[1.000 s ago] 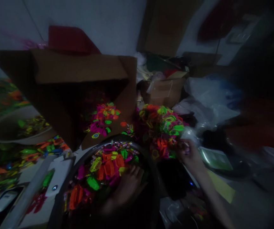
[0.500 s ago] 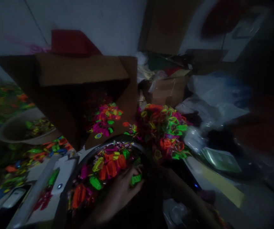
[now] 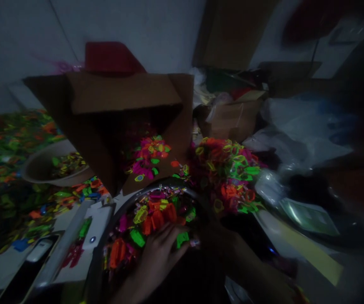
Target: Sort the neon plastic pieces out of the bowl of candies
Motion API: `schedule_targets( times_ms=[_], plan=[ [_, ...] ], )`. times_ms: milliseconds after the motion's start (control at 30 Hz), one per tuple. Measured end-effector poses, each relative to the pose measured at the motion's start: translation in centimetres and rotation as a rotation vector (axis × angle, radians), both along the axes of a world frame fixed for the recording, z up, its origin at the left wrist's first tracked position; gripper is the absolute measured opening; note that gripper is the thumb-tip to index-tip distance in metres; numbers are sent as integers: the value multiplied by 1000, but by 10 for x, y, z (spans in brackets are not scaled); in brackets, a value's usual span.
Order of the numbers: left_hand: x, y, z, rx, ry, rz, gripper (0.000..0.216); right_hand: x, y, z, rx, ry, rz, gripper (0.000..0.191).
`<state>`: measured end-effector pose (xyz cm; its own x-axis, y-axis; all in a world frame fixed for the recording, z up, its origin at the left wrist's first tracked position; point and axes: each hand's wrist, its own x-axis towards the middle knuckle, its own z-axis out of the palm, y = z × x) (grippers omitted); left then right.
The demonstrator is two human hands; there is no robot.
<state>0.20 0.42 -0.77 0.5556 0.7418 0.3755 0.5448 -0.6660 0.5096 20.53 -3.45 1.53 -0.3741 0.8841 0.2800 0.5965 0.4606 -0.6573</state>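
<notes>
My left hand (image 3: 162,249) is closed over the right part of a dark round basin (image 3: 139,195), with a bright green plastic piece (image 3: 182,239) held between thumb and fingers. A small pale item (image 3: 195,243) shows just right of that piece; I cannot make out what it is. Orange plastic pieces (image 3: 158,216) lie in the basin beyond my fingers, along with green, yellow and magenta ones. My right hand (image 3: 221,236) is in deep shadow at the basin's right side, its fingers hidden in the dark.
An open cardboard box (image 3: 124,93) on its side spills colourful plastic pieces behind the basin. More form a heap (image 3: 235,164) to the right. At left are a pale bowl (image 3: 58,179), a white box (image 3: 97,226) and a phone (image 3: 26,270). Plastic bags (image 3: 305,131) lie at right.
The whole view has shifted, so the surroundings appear farther right. My left hand keeps the green piece, and the small pale item now shows beside it. My right hand stays at the basin's right side.
</notes>
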Motion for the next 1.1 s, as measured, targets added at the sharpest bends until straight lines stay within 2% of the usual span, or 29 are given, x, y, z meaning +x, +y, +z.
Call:
schedule_targets(
  times_ms=[133,267,400,567,667,800,933,1033,1100],
  plan=[
    [-1,0,-2,27,11,20,11,-2,-1,-4,43,-1,-21,28],
    [0,0,-3,20,13,18,12,-2,-2,-4,102,-50,-2,34],
    [-1,-3,8,3,109,-40,16,-2,-2,-5,115,-104,12,36],
    [-7,-5,20,-4,253,-129,16,-6,-1,-9,177,-67,43,24],
    [-10,-6,18,41,299,-163,18,-9,0,-10,235,-28,36,25],
    [-11,-9,9,24,243,-160,18,-13,1,-10,284,11,25,26],
    [-9,-9,5,35,222,-175,19,-12,5,-15,176,-10,28,25],
    [-3,-1,9,-43,243,-198,14,0,6,-21,-58,-84,35,29],
    [3,10,12,-103,236,-183,18,17,8,-19,-228,-140,56,30]
  ],
)
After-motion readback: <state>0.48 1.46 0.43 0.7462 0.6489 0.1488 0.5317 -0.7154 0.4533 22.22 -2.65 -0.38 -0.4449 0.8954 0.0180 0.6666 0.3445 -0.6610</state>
